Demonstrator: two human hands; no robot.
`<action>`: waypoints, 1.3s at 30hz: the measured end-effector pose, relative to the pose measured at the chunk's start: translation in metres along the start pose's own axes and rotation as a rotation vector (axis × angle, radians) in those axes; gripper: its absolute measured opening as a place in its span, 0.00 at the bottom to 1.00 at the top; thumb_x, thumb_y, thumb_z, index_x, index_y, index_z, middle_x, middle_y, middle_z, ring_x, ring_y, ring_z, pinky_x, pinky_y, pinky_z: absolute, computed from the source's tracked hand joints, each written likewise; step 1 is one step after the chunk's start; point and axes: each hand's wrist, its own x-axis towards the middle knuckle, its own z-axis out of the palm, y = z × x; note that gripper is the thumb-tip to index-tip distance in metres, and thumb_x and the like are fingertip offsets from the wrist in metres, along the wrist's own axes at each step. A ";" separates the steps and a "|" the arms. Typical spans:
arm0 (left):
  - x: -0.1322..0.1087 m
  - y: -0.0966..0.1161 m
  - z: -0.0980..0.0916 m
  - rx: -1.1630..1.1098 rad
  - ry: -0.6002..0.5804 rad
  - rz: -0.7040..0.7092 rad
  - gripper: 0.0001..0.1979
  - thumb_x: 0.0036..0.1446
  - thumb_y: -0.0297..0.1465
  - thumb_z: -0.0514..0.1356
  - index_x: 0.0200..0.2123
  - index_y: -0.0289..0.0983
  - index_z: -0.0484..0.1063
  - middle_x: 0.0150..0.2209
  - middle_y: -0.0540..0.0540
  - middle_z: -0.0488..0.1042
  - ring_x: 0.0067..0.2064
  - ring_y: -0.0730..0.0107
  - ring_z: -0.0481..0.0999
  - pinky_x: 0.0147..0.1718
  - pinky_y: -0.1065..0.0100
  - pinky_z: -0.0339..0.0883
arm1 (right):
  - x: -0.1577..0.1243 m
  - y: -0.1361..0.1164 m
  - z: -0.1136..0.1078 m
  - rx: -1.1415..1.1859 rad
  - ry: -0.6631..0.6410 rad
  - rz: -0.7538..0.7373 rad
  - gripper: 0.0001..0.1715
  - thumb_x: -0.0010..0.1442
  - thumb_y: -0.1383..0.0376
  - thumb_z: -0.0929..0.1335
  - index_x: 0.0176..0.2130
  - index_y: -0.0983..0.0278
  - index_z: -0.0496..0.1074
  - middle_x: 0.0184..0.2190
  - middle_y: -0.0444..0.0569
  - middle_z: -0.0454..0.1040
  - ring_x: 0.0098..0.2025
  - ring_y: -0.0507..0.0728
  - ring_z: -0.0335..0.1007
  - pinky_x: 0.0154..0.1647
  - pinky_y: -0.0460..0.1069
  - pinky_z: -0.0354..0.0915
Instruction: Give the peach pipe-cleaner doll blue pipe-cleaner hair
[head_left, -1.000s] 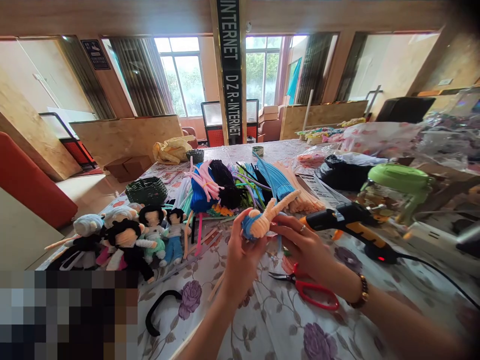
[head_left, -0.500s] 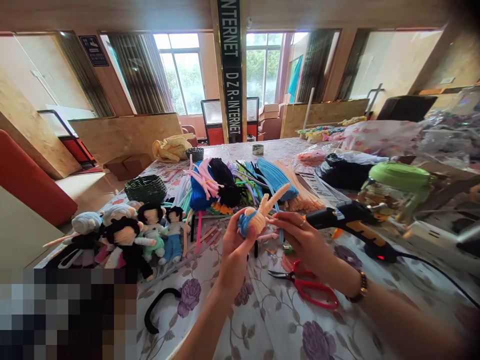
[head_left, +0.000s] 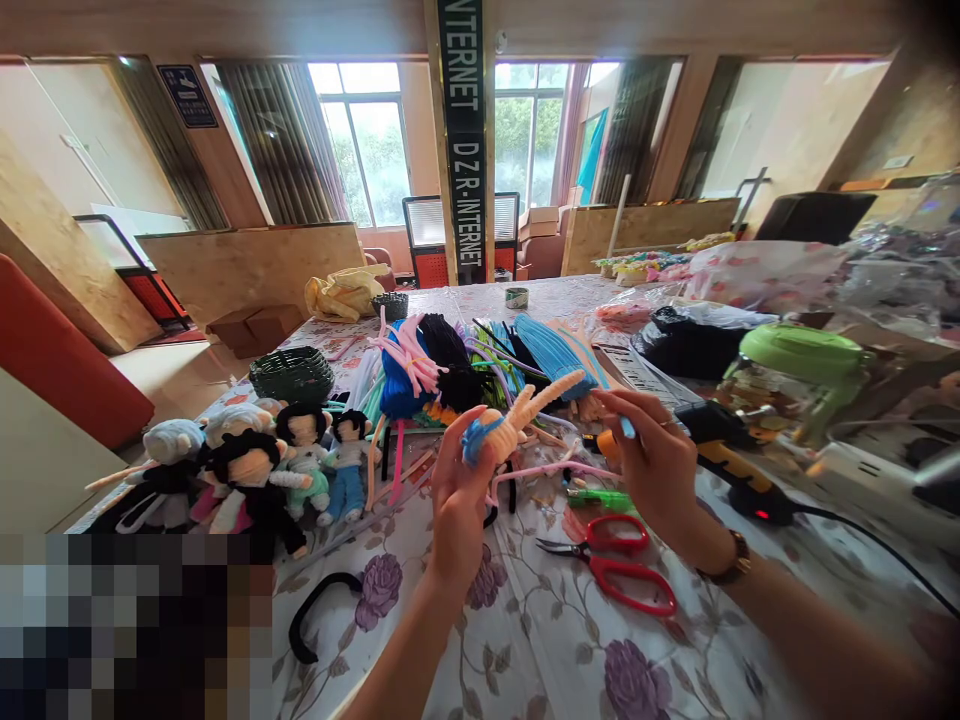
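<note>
My left hand (head_left: 461, 490) is closed around a doll piece wound from peach pipe cleaner (head_left: 506, 438), with blue on its left side. Two peach stems stick out of it up and to the right. My right hand (head_left: 649, 455) is pinched, apart from the doll piece, and a short blue pipe cleaner end (head_left: 628, 428) shows below its fingers. Under it lie red-handled scissors (head_left: 634, 585) with their blades pointing left, and a green see-through item (head_left: 600, 498). A pink pipe cleaner (head_left: 559, 468) curves across the cloth between my hands.
Bundles of coloured pipe cleaners (head_left: 442, 370) lie ahead. Finished dolls (head_left: 247, 470) sit at the left beside a dark woven basket (head_left: 292, 376). At the right are a corded glue gun (head_left: 720, 450) and a green-lidded jar (head_left: 799, 355). A black pipe cleaner (head_left: 304, 615) lies in front.
My right hand has moved right, away from the doll piece, with the blue pipe cleaner in its fingers. My left hand has shifted slightly left with the doll piece.
</note>
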 end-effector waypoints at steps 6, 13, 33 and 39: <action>-0.001 -0.004 -0.002 0.044 -0.071 -0.001 0.15 0.50 0.34 0.65 0.43 0.44 0.74 0.43 0.49 0.73 0.44 0.67 0.72 0.45 0.67 0.67 | 0.004 -0.004 -0.006 0.008 0.134 -0.081 0.19 0.62 0.71 0.62 0.48 0.56 0.74 0.40 0.48 0.74 0.36 0.53 0.74 0.38 0.49 0.70; -0.005 -0.006 0.001 0.227 -0.145 0.102 0.11 0.54 0.32 0.63 0.42 0.45 0.75 0.43 0.52 0.75 0.45 0.73 0.72 0.45 0.74 0.63 | 0.003 -0.005 -0.011 -0.017 0.038 -0.187 0.22 0.63 0.74 0.61 0.50 0.56 0.72 0.43 0.49 0.75 0.44 0.56 0.73 0.46 0.52 0.69; -0.009 -0.002 0.009 -0.014 -0.124 -0.242 0.06 0.52 0.30 0.63 0.36 0.41 0.75 0.40 0.51 0.75 0.39 0.74 0.73 0.39 0.75 0.68 | -0.002 -0.015 -0.015 0.131 -0.301 -0.319 0.27 0.63 0.76 0.62 0.58 0.56 0.64 0.48 0.49 0.71 0.51 0.52 0.68 0.52 0.46 0.66; -0.008 -0.002 0.009 -0.101 -0.116 -0.291 0.07 0.52 0.30 0.64 0.36 0.40 0.75 0.39 0.49 0.75 0.39 0.71 0.75 0.40 0.68 0.72 | -0.001 -0.018 -0.019 0.136 -0.357 -0.296 0.28 0.63 0.75 0.60 0.60 0.57 0.61 0.51 0.51 0.69 0.53 0.54 0.67 0.52 0.48 0.66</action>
